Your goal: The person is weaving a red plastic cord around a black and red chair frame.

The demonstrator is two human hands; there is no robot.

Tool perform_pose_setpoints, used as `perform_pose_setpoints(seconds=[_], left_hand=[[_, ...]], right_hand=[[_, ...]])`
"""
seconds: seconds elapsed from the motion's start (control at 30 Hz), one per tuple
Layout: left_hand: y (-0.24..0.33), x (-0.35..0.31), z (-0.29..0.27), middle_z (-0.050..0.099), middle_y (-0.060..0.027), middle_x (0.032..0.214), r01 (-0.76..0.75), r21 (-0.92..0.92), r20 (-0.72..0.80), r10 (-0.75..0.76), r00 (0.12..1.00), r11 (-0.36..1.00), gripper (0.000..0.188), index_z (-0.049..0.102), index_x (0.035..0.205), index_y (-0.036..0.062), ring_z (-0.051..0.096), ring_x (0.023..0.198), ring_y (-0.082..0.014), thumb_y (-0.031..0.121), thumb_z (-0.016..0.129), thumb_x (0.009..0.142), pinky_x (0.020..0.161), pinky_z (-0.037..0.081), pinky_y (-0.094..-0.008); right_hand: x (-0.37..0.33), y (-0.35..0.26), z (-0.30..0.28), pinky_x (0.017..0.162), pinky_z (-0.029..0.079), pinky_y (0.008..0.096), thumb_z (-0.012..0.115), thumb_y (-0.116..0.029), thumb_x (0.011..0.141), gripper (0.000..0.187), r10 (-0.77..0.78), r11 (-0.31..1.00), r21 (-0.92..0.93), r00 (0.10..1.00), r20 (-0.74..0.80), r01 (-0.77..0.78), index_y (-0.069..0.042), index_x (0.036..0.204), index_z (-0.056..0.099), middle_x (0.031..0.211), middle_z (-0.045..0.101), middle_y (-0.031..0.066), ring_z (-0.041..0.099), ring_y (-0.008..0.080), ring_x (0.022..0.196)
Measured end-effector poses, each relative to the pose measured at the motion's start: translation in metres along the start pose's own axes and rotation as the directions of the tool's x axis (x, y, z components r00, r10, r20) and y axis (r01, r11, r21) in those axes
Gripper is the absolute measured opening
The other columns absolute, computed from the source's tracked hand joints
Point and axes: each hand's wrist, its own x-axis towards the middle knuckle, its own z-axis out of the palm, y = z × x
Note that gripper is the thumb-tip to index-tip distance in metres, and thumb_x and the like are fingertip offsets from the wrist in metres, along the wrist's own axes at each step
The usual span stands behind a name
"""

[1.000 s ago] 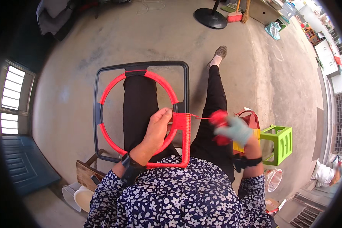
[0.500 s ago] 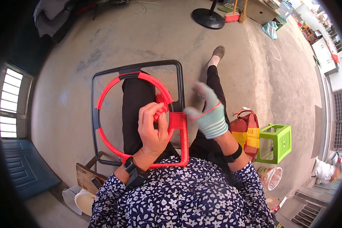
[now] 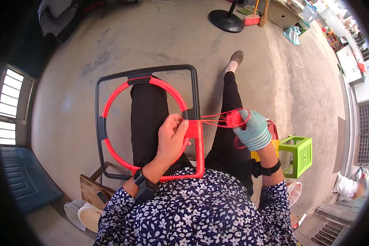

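The left hand (image 3: 170,139) pinches the red-wrapped frame (image 3: 196,130) while the gloved right hand (image 3: 256,133) grips a red cord bundle (image 3: 233,119).

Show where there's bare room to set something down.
Bare floor: between the black frame and the round black base; also right of the outstretched leg, beyond the bag and green stool. Crowded: between the left hand and gloved right hand, where red cord crosses; right of the glove, bag and stool sit close.

Red cord bundle (image 3: 234,118) partly hidden in right hand (image 3: 253,130), bag (image 3: 274,131) behind partly covered, black stand (image 3: 226,22) cut off above
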Motion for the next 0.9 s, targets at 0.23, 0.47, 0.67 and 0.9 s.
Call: perform_pose_setpoints(seconds=[0.23, 0.47, 0.67, 0.9], left_hand=[[0.008, 0.001, 0.005, 0.063, -0.0053, 0.082, 0.195, -0.174, 0.103, -0.180, 0.978, 0.965, 0.020, 0.053, 0.103, 0.0020, 0.060, 0.059, -0.0092, 0.021, 0.051, 0.098, 0.049, 0.052, -0.0227], [0.003, -0.002, 0.000, 0.065, -0.0054, 0.083, 0.214, -0.204, 0.104, -0.196, 0.975, 0.955, 0.017, 0.053, 0.100, 0.0044, 0.062, 0.060, -0.0102, 0.022, 0.052, 0.098, 0.049, 0.051, -0.0227], [0.007, -0.001, 0.004, 0.064, -0.0062, 0.081, 0.233, -0.278, 0.092, -0.215, 0.972, 0.932, 0.022, 0.053, 0.100, 0.0023, 0.061, 0.058, -0.0108, 0.024, 0.050, 0.099, 0.048, 0.051, -0.0229], [0.006, 0.000, -0.001, 0.063, -0.0064, 0.076, 0.313, -0.324, 0.146, -0.279, 0.949, 0.893, 0.018, 0.053, 0.094, 0.0069, 0.062, 0.056, -0.0166, 0.024, 0.051, 0.098, 0.046, 0.051, -0.0276]], right_hand=[[-0.080, 0.168, -0.020, 0.077, 0.052, 0.0429, 0.061, -0.021, 0.081, 0.025, 0.701, 0.611, -0.699, 0.664, 0.261, -0.370, -0.004, 0.098, 0.065, 0.091, 0.066, 0.0245, 0.064, 0.0392, 0.088], [0.005, 0.018, 0.022, 0.062, 0.050, 0.0262, 0.064, -0.020, 0.086, 0.034, 0.336, 0.386, 0.760, 0.847, 0.412, -0.523, -0.003, 0.115, 0.059, 0.080, 0.060, 0.0021, 0.060, 0.0118, 0.066], [0.009, -0.002, 0.077, 0.065, 0.052, 0.0315, 0.062, -0.030, 0.090, 0.028, 0.123, 0.257, 0.786, 0.826, 0.550, -0.561, -0.004, 0.099, 0.061, 0.083, 0.062, 0.0050, 0.063, 0.0147, 0.071], [0.018, -0.031, 0.067, 0.056, 0.049, 0.0330, 0.063, -0.031, 0.089, 0.031, 0.314, -0.515, 0.835, 0.864, 0.394, -0.194, -0.010, 0.073, 0.049, 0.072, 0.054, 0.0049, 0.054, 0.0203, 0.062]])
